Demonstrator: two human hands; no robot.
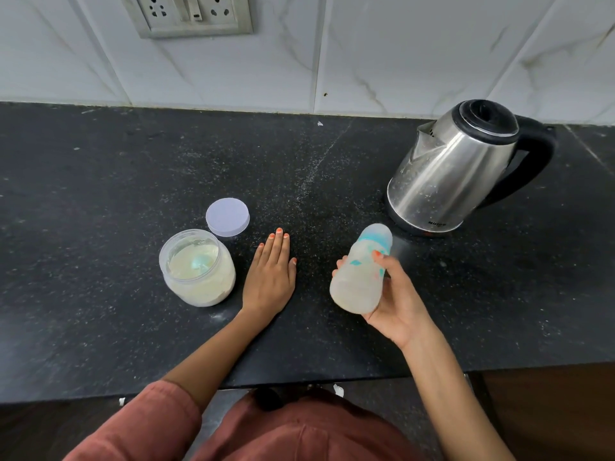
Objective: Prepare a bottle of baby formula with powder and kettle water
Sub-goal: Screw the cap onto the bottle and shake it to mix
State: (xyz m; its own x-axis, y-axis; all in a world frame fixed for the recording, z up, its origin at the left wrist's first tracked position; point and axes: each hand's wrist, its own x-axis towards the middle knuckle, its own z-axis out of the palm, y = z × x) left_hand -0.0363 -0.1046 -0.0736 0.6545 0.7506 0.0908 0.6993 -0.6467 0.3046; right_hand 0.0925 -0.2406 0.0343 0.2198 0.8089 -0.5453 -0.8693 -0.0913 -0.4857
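Socket panel on tiled wall

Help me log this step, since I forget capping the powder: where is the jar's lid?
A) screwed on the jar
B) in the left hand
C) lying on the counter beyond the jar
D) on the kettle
C: the lid lies flat on the counter just beyond the open powder jar; the left hand rests flat holding nothing, the right hand grips the bottle.
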